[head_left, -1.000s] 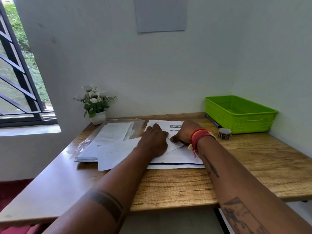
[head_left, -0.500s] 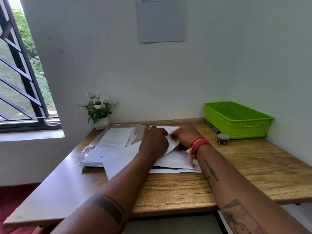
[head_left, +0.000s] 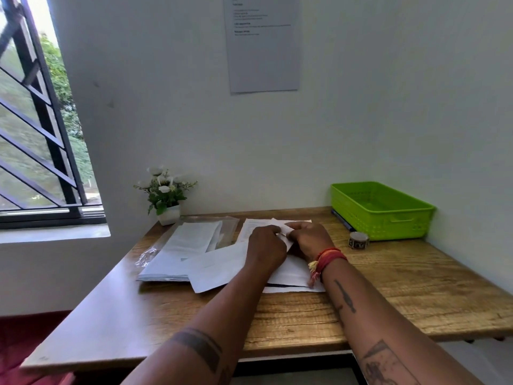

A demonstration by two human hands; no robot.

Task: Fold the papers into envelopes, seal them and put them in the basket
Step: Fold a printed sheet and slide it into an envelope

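Paper [head_left: 288, 269] being folded sits mid-table, on top of other loose sheets, w/ both hands meeting at its far end. Left hand [head_left: 266, 247] and right hand [head_left: 309, 240] are knuckle to knuckle, fingers curled down onto a raised white flap [head_left: 279, 224]; looks like both pinch or crease its edge, but the fingertips are hidden behind the knuckles, so I can't be sure it's a pinch rather than a press.

Change vs a sec ago: then the left hand lay flat on the sheet and the right held a corner low near the table. Half a sec ago the corner had come up and over toward the middle. Now the hands are closer together and further up the sheet, flap tip poking out beyond them. Head also tipped up, so more of the wall notice [head_left: 265, 43] shows. My read: a corner fold is being brought in and pressed down, i.e. early in shaping this envelope, not near sealing.

Green basket [head_left: 388, 226] at the far right corner holds nothing I can see, so no envelope is done yet. Tape roll [head_left: 358, 240] sits just in front of it, untouched, apart from the hands. Spare paper stack [head_left: 188, 245] in a clear sleeve lies left of the work, near the flower pot [head_left: 168, 213]. Wooden table [head_left: 305, 323] otherwise as it was.
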